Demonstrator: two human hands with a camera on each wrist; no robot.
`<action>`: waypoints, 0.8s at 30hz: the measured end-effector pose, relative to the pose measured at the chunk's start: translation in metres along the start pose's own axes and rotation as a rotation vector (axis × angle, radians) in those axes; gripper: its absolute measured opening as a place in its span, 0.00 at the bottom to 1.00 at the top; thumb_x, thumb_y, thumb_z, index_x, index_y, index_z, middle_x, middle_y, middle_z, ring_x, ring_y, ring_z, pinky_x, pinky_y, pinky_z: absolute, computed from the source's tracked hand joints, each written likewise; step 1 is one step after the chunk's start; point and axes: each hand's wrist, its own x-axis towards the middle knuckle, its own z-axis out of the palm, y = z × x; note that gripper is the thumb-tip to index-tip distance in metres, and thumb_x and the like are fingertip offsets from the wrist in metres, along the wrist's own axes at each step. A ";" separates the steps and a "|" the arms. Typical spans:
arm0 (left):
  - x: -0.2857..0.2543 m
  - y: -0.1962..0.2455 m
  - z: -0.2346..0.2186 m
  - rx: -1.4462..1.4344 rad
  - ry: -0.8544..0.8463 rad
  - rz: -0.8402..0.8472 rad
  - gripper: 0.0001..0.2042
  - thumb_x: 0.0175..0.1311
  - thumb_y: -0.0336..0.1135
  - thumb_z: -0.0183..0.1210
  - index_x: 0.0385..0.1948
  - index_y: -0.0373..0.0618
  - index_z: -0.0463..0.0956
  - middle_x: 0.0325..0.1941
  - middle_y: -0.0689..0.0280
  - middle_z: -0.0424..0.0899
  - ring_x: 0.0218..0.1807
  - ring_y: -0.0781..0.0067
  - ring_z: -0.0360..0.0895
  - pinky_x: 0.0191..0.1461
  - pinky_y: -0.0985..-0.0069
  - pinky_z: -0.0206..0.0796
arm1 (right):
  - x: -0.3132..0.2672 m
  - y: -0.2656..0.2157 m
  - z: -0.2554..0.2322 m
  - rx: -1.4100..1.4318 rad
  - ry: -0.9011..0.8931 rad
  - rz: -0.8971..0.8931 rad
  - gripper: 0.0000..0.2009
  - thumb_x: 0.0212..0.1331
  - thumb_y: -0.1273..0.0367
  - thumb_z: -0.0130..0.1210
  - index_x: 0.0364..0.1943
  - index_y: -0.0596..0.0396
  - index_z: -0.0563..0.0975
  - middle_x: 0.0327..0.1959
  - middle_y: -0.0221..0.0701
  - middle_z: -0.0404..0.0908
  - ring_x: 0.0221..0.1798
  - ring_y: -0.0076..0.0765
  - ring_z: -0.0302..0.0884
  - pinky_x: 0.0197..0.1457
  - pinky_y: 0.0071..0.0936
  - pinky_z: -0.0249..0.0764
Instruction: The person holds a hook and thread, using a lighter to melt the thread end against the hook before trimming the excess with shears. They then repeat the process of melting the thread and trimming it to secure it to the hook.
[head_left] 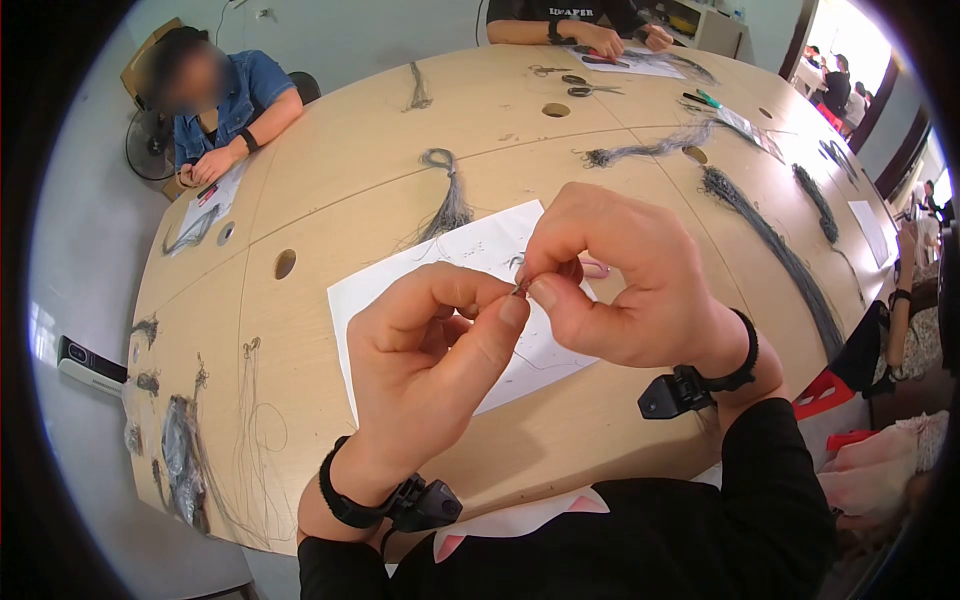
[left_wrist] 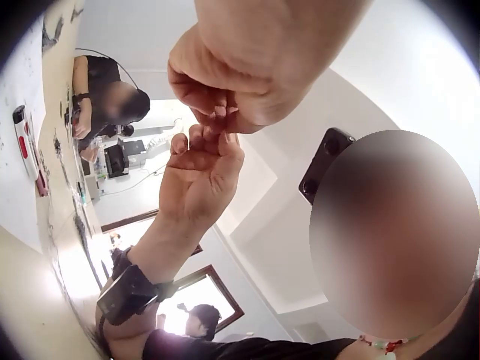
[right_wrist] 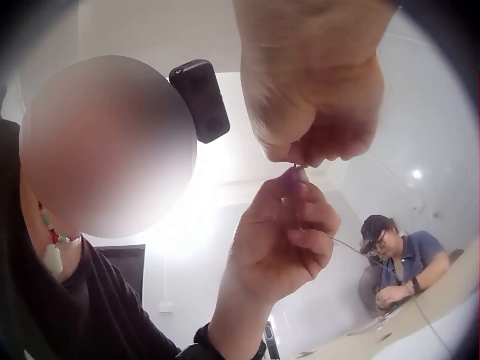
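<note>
Over the white paper, both hands meet fingertip to fingertip. My left hand pinches a small dark piece between thumb and forefinger; its exact kind I cannot tell. The right hand pinches at the same spot, thumb against curled forefinger. A thin line runs out from the left hand's fingers in the right wrist view. Small dark bits lie on the paper, and a pink loop shows beyond the right hand.
Bundles of thin grey line lie ahead and at right. Black scissors rest farther back. A plastic bag and loose strands occupy the left side. Two people sit across the table.
</note>
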 end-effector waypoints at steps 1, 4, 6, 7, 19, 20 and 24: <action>0.000 0.000 0.001 0.000 -0.001 -0.001 0.02 0.50 0.22 0.54 0.25 0.35 0.71 0.23 0.68 0.74 0.25 0.86 0.68 0.26 0.89 0.60 | 0.000 0.000 0.001 -0.035 0.005 -0.006 0.06 0.34 0.80 0.48 0.21 0.57 0.71 0.20 0.29 0.70 0.21 0.23 0.65 0.21 0.16 0.60; 0.000 0.000 0.002 0.030 0.007 0.034 0.02 0.49 0.22 0.54 0.24 0.36 0.71 0.22 0.69 0.74 0.24 0.86 0.67 0.25 0.89 0.59 | -0.001 0.006 0.003 -0.106 0.020 -0.143 0.08 0.31 0.81 0.48 0.21 0.56 0.71 0.20 0.29 0.70 0.20 0.23 0.64 0.21 0.16 0.60; 0.000 0.000 0.003 0.059 -0.002 0.055 0.02 0.48 0.22 0.54 0.24 0.37 0.71 0.22 0.69 0.74 0.23 0.86 0.67 0.25 0.89 0.59 | 0.000 0.004 0.003 -0.104 0.044 -0.112 0.06 0.33 0.79 0.50 0.20 0.56 0.71 0.18 0.28 0.69 0.20 0.25 0.65 0.21 0.18 0.61; 0.000 0.000 0.003 0.059 -0.002 0.055 0.02 0.48 0.22 0.54 0.24 0.37 0.71 0.22 0.69 0.74 0.23 0.86 0.67 0.25 0.89 0.59 | 0.000 0.002 0.003 -0.103 0.068 -0.083 0.04 0.35 0.77 0.52 0.19 0.56 0.71 0.16 0.27 0.69 0.20 0.27 0.66 0.20 0.20 0.63; -0.001 -0.003 0.003 0.189 0.016 0.114 0.03 0.44 0.22 0.55 0.17 0.40 0.70 0.17 0.72 0.72 0.19 0.89 0.64 0.21 0.91 0.55 | 0.000 0.004 0.001 -0.147 0.036 -0.229 0.08 0.31 0.81 0.47 0.21 0.58 0.72 0.20 0.29 0.71 0.19 0.23 0.64 0.21 0.16 0.61; -0.001 -0.003 0.003 0.207 0.022 0.129 0.03 0.44 0.22 0.55 0.17 0.40 0.70 0.17 0.72 0.72 0.18 0.89 0.64 0.21 0.91 0.55 | 0.000 0.003 0.002 -0.147 0.036 -0.229 0.08 0.31 0.81 0.47 0.21 0.58 0.72 0.20 0.29 0.71 0.19 0.23 0.64 0.21 0.16 0.61; -0.001 -0.002 0.004 0.248 0.025 0.141 0.04 0.43 0.22 0.55 0.17 0.40 0.69 0.16 0.71 0.71 0.18 0.89 0.63 0.21 0.91 0.55 | 0.000 -0.004 0.002 -0.012 0.035 -0.013 0.07 0.31 0.81 0.47 0.20 0.57 0.71 0.18 0.28 0.70 0.19 0.24 0.64 0.20 0.17 0.60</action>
